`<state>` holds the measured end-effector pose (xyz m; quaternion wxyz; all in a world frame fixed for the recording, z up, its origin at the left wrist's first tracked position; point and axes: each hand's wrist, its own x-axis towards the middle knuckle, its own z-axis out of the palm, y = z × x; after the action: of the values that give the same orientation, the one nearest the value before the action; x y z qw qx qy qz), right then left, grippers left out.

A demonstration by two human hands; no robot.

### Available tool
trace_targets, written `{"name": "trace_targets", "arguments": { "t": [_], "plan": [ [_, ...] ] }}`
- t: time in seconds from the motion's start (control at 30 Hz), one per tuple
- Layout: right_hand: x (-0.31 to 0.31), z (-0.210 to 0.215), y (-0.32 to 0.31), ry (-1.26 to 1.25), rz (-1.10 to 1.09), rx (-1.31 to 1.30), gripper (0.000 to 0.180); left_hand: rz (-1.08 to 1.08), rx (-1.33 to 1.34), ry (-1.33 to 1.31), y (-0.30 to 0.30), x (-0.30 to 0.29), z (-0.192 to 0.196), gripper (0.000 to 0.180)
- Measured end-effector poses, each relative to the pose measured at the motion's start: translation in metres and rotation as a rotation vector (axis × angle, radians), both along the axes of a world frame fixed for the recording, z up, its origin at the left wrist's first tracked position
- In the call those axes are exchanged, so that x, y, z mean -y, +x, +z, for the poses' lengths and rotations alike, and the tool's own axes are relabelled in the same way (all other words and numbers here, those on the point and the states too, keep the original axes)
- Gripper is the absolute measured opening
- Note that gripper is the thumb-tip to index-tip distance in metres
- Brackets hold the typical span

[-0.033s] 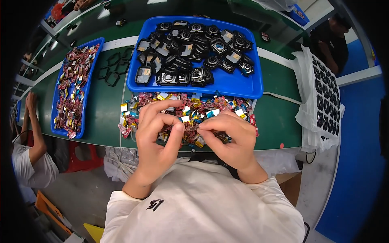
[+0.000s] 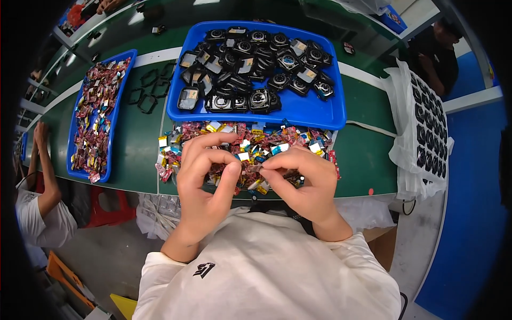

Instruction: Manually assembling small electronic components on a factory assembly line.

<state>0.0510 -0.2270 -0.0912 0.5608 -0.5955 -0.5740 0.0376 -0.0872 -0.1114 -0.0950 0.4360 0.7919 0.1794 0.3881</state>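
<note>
My right hand [image 2: 309, 181] is closed in a pinch on a small thin flat piece [image 2: 255, 168], which sticks out to the left of its fingertips. Its exact kind is too small to tell. Just left of that piece, my left hand [image 2: 205, 184] has thumb and index finger pinched together, the other fingers curled above. Whatever lies between those two fingertips is hidden. Both hands hover over a heap of small red circuit boards with white, yellow and blue parts [image 2: 274, 149], spread on the green table [image 2: 368, 154].
Beyond the heap stands a blue tray [image 2: 314, 114] with many black watch cases [image 2: 264, 98]. Another blue tray [image 2: 109, 165] of small boards is at left, beside black frames [image 2: 149, 90]. White-wrapped trays of round black parts [image 2: 429, 128] stand at right. Co-workers sit left and far right.
My left fingertips have drawn slightly left, away from the small flat piece in my right hand. More of that piece shows now.
</note>
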Motion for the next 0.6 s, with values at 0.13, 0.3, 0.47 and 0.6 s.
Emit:
{"name": "trace_targets", "arguments": {
  "t": [0.13,0.3,0.47,0.6],
  "plan": [
    [0.0,0.004,-0.011,-0.152,0.085,-0.604,0.013,-0.073,-0.034,-0.119,-0.002,-0.004,0.004,0.021],
    [0.004,-0.001,0.001,-0.174,0.05,-0.397,0.02,-0.153,0.049,-0.324,-0.004,-0.004,-0.003,0.012],
    [0.007,0.001,0.007,-0.164,-0.018,-0.262,0.013,-0.236,0.034,-0.5,-0.005,0.003,0.001,0.013],
    [0.008,-0.001,0.006,-0.13,0.077,-0.452,0.008,-0.197,-0.062,-0.343,-0.004,0.001,0.006,0.013]
  ]
}}
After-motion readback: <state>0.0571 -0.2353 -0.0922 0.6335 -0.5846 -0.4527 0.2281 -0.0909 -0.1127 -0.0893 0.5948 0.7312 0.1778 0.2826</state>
